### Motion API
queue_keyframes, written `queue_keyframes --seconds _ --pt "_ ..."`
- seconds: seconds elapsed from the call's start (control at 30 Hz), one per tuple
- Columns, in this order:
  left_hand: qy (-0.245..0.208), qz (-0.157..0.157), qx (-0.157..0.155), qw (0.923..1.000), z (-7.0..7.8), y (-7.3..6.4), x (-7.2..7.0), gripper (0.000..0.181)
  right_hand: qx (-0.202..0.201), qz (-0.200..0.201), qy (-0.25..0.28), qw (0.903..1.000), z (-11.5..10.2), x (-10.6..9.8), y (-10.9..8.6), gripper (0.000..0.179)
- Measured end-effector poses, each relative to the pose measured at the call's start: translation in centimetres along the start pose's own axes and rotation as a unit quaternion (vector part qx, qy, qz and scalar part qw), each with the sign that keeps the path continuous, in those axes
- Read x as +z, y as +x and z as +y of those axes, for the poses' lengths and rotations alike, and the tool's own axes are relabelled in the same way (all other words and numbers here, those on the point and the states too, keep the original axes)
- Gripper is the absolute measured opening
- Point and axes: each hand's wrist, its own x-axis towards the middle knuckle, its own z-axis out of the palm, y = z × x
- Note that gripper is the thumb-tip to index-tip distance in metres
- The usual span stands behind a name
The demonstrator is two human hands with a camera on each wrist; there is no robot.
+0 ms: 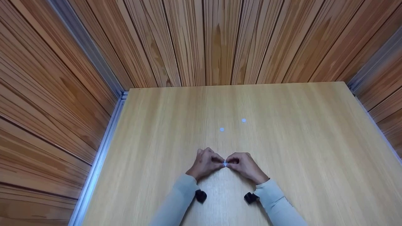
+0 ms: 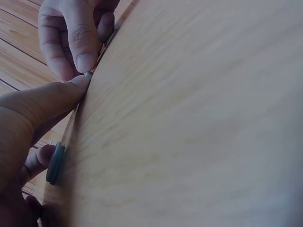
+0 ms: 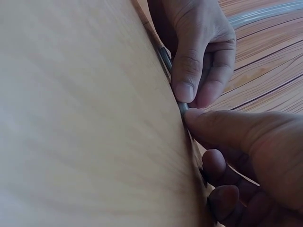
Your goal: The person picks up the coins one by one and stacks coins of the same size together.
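In the head view, my left hand (image 1: 205, 162) and right hand (image 1: 245, 166) meet at the fingertips low over the table. Thumb and forefinger of each pinch a small pale disc-like piece (image 1: 225, 163), mostly covered by the fingertips. Its grey edge (image 3: 183, 108) shows between the thumbs in the right wrist view. Farther forward on the table lie two pale round discs, a nearer disc (image 1: 222, 129) and a farther disc (image 1: 244, 120). Seen edge-on in the left wrist view, a thick grey-green disc (image 2: 56, 163) stands out beyond my left fingers.
The wooden table top (image 1: 301, 131) spreads around both hands. Wood-plank walls (image 1: 220, 44) rise at the back and sides, with a metal rail (image 1: 100, 150) along the left edge. A black wrist camera (image 1: 201, 196) sits under the left sleeve, another black camera (image 1: 251, 198) under the right.
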Motion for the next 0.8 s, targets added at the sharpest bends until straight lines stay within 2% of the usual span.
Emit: queue_keyframes --seconds 0.4,0.8 --pt "0.002 0.007 0.004 1.0 -0.01 0.03 0.0 0.016 -0.018 0.009 -0.004 0.9998 0.15 0.03 0.04 0.005" --pt "0.015 0.003 0.013 0.9998 -0.03 -0.06 0.1 0.015 -0.016 0.004 -0.015 0.9997 0.15 -0.04 -0.03 0.005"
